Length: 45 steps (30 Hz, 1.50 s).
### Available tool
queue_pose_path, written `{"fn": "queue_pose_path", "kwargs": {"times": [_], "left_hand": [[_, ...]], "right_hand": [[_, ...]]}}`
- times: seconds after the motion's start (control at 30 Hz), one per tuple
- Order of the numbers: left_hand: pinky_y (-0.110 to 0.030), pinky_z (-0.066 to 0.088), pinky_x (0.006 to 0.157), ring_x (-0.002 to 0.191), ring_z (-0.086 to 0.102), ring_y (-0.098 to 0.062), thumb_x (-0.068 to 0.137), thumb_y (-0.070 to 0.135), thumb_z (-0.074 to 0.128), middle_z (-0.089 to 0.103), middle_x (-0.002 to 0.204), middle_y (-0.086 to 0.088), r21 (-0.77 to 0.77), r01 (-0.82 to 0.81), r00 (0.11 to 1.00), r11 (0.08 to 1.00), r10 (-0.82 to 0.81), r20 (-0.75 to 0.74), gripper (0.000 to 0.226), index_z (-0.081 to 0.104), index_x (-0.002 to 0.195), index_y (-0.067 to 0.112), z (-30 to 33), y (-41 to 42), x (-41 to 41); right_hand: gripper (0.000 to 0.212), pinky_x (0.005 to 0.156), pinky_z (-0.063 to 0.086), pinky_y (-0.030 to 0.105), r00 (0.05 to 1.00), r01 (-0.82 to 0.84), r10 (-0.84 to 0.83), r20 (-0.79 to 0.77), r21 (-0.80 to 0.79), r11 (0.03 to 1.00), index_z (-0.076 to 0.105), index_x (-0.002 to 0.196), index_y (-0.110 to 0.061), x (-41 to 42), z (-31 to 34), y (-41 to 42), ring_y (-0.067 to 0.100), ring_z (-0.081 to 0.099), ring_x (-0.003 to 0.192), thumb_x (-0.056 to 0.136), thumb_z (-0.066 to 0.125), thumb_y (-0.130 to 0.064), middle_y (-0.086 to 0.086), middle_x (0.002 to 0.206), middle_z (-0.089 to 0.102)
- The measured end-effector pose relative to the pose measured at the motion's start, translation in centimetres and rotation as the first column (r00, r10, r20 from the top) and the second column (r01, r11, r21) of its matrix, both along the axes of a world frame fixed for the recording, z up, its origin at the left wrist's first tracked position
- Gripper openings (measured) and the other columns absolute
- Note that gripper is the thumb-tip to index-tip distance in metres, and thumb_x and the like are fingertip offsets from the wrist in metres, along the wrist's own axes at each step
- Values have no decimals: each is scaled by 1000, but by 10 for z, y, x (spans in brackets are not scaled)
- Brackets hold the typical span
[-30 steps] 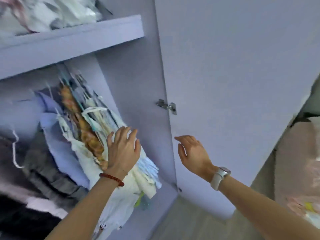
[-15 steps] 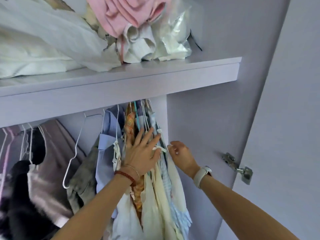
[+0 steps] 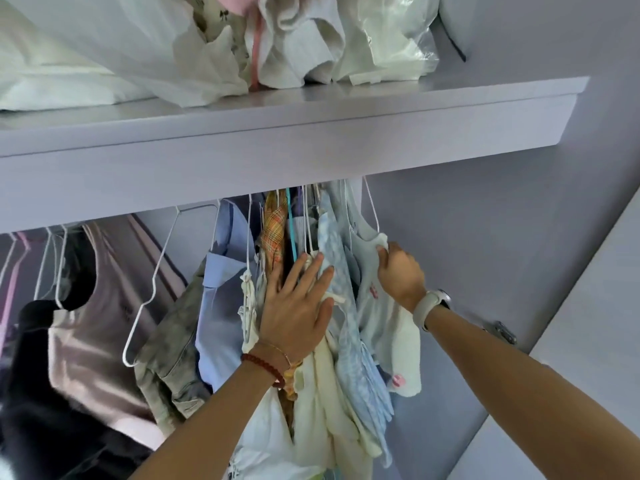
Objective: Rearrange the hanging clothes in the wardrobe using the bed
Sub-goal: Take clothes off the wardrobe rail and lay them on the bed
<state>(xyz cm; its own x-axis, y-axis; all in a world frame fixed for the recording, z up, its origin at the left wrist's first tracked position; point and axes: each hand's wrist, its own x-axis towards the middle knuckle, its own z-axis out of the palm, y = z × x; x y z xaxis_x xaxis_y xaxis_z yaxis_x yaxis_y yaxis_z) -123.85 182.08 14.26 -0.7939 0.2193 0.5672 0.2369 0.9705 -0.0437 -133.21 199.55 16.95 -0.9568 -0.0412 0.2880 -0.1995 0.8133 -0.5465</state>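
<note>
Several garments hang tightly packed on wire hangers under the wardrobe shelf (image 3: 311, 126). My left hand (image 3: 298, 306) lies flat with straight fingers against the bunch, touching a light blue patterned garment (image 3: 346, 323) and the cream ones beside it. My right hand (image 3: 398, 275) grips the shoulder of the rightmost pale top (image 3: 388, 327), which has small pink marks, at the end of its white hanger (image 3: 372, 213). An orange plaid garment (image 3: 275, 230) and a blue shirt (image 3: 221, 299) hang just left of my left hand. The bed is out of sight.
Folded white and pink textiles (image 3: 242, 39) and a plastic bag (image 3: 391, 36) sit on the shelf above. An empty white hanger (image 3: 152, 289), a grey garment (image 3: 173, 334), a pinkish satin top (image 3: 90, 327) and dark clothes (image 3: 41, 410) hang further left. The open door (image 3: 588, 341) stands right.
The view has tilted up from the lower wardrobe to the shelf. My right hand moved from near the door into the clothes and took hold of the rightmost top. My left hand stays on the bunch.
</note>
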Motion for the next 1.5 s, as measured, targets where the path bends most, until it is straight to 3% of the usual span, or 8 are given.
{"fn": "queue_pose_path", "kwargs": {"times": [0.33, 0.53, 0.7, 0.93, 1.07, 1.17, 1.3, 1.5], "left_hand": [[-48, 20, 108, 133, 36, -21, 95, 36, 25, 45, 141, -4, -8, -83, 997, 997, 83, 11, 50, 51, 131, 13, 0, -1, 4], [-66, 19, 103, 130, 39, -30, 90, 34, 29, 46, 139, -12, 24, -118, 993, 993, 118, -1, 53, 51, 129, 6, 5, 19, 12], [-59, 9, 108, 135, 30, -29, 89, 31, 34, 40, 142, -17, 93, 119, 987, 989, -107, -122, 53, 42, 134, 4, 16, 70, 39], [-60, 10, 106, 131, 36, -37, 90, 37, 26, 49, 133, -21, 290, 433, 881, 853, -469, 63, 58, 40, 136, 4, -22, 149, 83], [-47, 46, 81, 80, 62, -39, 90, 33, 27, 65, 81, -18, 351, 609, 718, 711, -682, 137, 46, 61, 97, 3, -44, 193, 134], [-31, 40, 53, 63, 61, -31, 90, 31, 32, 65, 73, -12, 408, 705, 566, 580, -807, 170, 32, 57, 86, 12, -63, 229, 194], [-30, 35, 47, 58, 54, -26, 90, 41, 28, 63, 66, -7, 531, 738, 378, 416, -907, 185, 22, 43, 87, 25, -64, 282, 271], [-29, 26, 56, 74, 58, -36, 97, 26, 41, 66, 80, -10, 593, 773, 203, 227, -973, 108, 24, 60, 96, 10, -30, 377, 348]], "right_hand": [[38, 64, 33, 36, 982, 35, -44, -182, -54, 998, 50, 103, 2, 48, 21, 33, 43, 57, 87, 100, 26, -28, 23, 89, 64], [60, 59, 39, 36, 964, 34, -34, -262, -5, 999, 53, 86, -2, 133, -27, 89, 41, 60, 70, 90, 19, -51, 21, 74, 64], [53, 36, 29, 24, 910, 132, -56, -412, 158, 979, 53, 82, -12, 222, -54, 149, 24, 51, 37, 98, 16, -47, 2, 42, 51], [33, 46, 32, 21, 821, 381, -239, -519, 185, 906, 49, 93, -23, 370, -68, 215, 13, 51, 46, 99, 21, -39, -5, 53, 57], [39, 44, 41, 26, 764, 597, -428, -484, 275, 754, 52, 89, -21, 460, -81, 246, 18, 61, 58, 99, 21, -42, -2, 66, 64], [49, 54, 43, 34, 607, 785, -631, -484, 236, 573, 64, 80, -8, 525, -90, 276, 29, 57, 64, 98, 28, -36, 8, 70, 60], [32, 70, 28, 33, 356, 934, -812, -463, 154, 322, 65, 88, -1, 594, -77, 310, 27, 46, 78, 86, 41, -22, 17, 81, 60], [34, 76, 41, 44, 113, 993, -925, -364, 61, 97, 61, 99, -4, 696, -58, 350, 35, 52, 90, 85, 37, -24, 19, 99, 58]]}}
